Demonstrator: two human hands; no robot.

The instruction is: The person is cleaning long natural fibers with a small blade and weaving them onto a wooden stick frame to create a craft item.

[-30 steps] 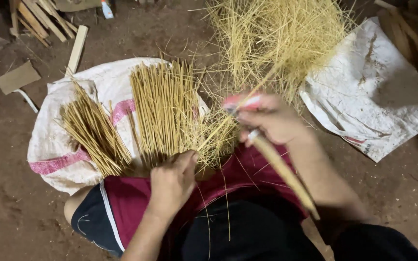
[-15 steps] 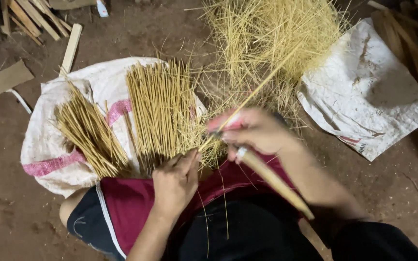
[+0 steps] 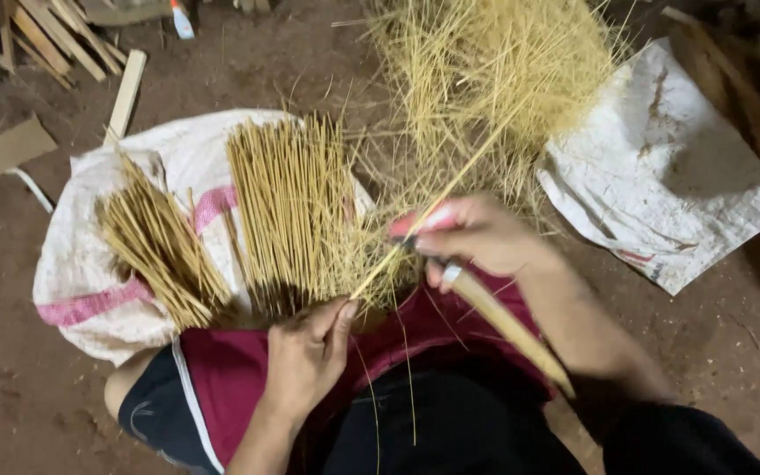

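My left hand (image 3: 305,352) rests on my red-clad lap and pinches the near end of a thin yellow stick (image 3: 450,189) that slants up to the right. My right hand (image 3: 477,236) grips a knife with a long wooden handle (image 3: 507,325), its blade end pressed against that stick. Two bundles of trimmed yellow sticks lie on a white sack (image 3: 85,255) in front of me: a larger upright bundle (image 3: 296,211) in the middle and a smaller slanted bundle (image 3: 164,246) to its left.
A loose heap of straw-like shavings and sticks (image 3: 494,79) lies ahead of my right hand. Another white sack (image 3: 661,167) is spread at the right. Wooden slats (image 3: 46,31) and a cardboard scrap (image 3: 12,145) lie on the dirt floor at the upper left.
My right hand with the knife has slid left and toward me along the stick. My left hand has stayed on my lap, holding the stick's end.
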